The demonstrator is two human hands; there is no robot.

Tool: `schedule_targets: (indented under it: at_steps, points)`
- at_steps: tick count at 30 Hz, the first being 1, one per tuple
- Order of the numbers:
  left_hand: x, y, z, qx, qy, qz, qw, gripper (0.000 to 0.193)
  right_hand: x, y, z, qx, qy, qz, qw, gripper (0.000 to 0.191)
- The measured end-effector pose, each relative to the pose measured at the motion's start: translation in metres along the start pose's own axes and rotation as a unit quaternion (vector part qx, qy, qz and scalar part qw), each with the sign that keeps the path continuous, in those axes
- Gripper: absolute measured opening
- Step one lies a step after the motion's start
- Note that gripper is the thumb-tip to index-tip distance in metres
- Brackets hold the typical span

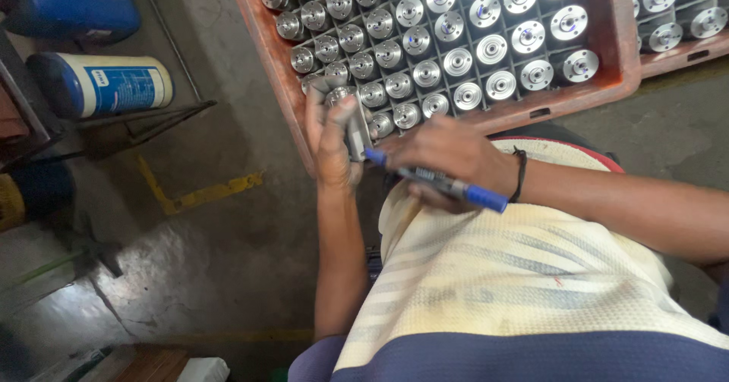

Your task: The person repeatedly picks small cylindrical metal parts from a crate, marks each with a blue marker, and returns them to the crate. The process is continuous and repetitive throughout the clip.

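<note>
Grey concrete floor (228, 260), scuffed and marked with a yellow painted line, fills the left of the frame. Just left of centre, the left hand (330, 143) has its fingers clenched around a small metal cylindrical part (355, 135). The right hand (448, 158) grips a blue marker pen (437, 182), its tip touching that part. Above them, across the top centre, sits an orange crate (607, 48) whose grid compartments hold rows of similar shiny metal parts (456, 61). Two blue-and-white canisters (102, 84) lie at upper left.
</note>
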State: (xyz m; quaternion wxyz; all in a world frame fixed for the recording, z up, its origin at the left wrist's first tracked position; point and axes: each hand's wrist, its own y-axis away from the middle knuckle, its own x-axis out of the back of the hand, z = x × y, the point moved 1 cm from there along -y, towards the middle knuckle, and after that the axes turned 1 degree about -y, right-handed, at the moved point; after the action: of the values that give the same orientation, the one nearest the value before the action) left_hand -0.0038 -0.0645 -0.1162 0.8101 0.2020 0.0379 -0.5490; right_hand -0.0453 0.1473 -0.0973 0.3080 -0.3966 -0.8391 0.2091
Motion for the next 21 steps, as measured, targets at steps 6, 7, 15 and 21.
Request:
schedule_targets:
  at_steps: [6, 7, 15, 21]
  points:
    - [0.002, 0.003, 0.001, 0.065, 0.158, 0.008, 0.985, 0.033, -0.002, 0.002, -0.003, -0.005, -0.033, 0.001, 0.999, 0.023]
    - [0.002, 0.006, 0.008, 0.042, 0.131, 0.007, 0.990, 0.033, -0.002, 0.003, -0.005, 0.008, -0.041, -0.011, 0.999, 0.023]
    - [0.016, 0.039, 0.079, -0.058, -0.680, -0.031, 0.731, 0.032, 0.011, 0.007, -0.001, -0.046, -0.027, 0.037, 0.998, 0.027]
    - [0.017, 0.037, 0.072, -0.045, -0.638, -0.008, 0.769, 0.033, 0.018, 0.011, 0.000, -0.083, -0.019, 0.040, 0.996, 0.028]
